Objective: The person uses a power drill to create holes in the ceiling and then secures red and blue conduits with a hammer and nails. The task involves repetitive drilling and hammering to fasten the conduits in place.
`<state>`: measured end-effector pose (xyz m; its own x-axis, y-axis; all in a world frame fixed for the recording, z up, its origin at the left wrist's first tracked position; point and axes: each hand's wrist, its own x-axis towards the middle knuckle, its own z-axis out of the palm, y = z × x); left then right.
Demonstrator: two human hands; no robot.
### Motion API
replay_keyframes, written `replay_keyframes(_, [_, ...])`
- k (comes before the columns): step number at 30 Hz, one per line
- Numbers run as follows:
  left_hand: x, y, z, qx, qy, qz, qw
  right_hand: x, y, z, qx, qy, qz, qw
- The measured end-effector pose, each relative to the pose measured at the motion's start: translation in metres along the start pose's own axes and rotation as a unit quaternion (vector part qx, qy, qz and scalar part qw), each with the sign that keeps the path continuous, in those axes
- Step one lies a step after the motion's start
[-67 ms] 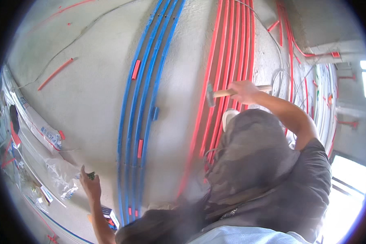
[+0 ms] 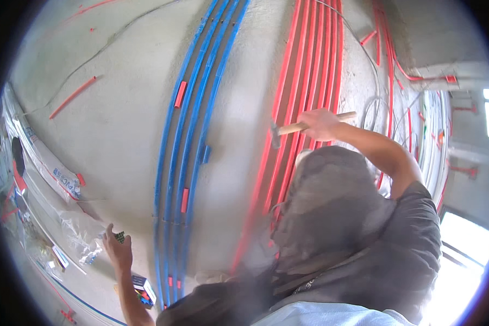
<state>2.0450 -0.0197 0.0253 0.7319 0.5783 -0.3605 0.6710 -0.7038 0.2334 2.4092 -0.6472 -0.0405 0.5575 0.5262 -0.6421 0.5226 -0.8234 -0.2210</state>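
My right hand (image 2: 319, 125) grips the wooden handle of a hammer (image 2: 275, 136), its metal head over the rows of red conduit (image 2: 282, 89) on the grey concrete surface (image 2: 108, 163). My left hand (image 2: 117, 249) is out at the lower left with fingers closed around a small green dotted piece (image 2: 119, 237), too small to identify clearly. Four blue conduits (image 2: 179, 146) run lengthwise between my hands, with short red pieces (image 2: 185, 200) among them. My grey-clad body (image 2: 337, 206) fills the lower right and hides part of the red conduits.
Wrapped pipes (image 2: 43, 157) and crumpled clear plastic (image 2: 79, 233) lie along the left. A box of coloured parts (image 2: 142, 288) is beside my left forearm. Loose grey wires (image 2: 372, 108), more red conduit (image 2: 390, 65) and long white pipes (image 2: 432, 152) are at the right, near bright openings (image 2: 462, 261).
The hammer and my right hand have moved slightly left, the head tilting lower. My left hand has shifted a little left and down.
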Motion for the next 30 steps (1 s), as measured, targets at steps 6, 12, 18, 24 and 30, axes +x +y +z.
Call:
replay_keyframes(6, [-0.01,0.136,-0.02,-0.096,-0.097,-0.013,0.991,0.08,0.032,0.018,-0.025,0.013,-0.295,0.955])
replay_keyframes(12, [-0.016,0.276,0.079,-0.445,-0.16,-0.152,0.868,0.111,-0.058,0.003,0.33,0.005,-0.334,0.883])
replay_keyframes(18, [0.02,0.371,0.157,-0.647,-0.032,-0.08,0.757,0.14,-0.116,-0.01,0.63,-0.213,-0.21,0.716])
replay_keyframes(24, [0.042,0.401,0.2,-0.701,0.009,-0.106,0.705,0.175,-0.083,-0.033,0.589,-0.155,-0.255,0.751])
replay_keyframes(30, [0.091,0.39,0.288,-0.797,-0.025,-0.061,0.6,0.203,-0.063,-0.016,0.489,-0.101,-0.126,0.857])
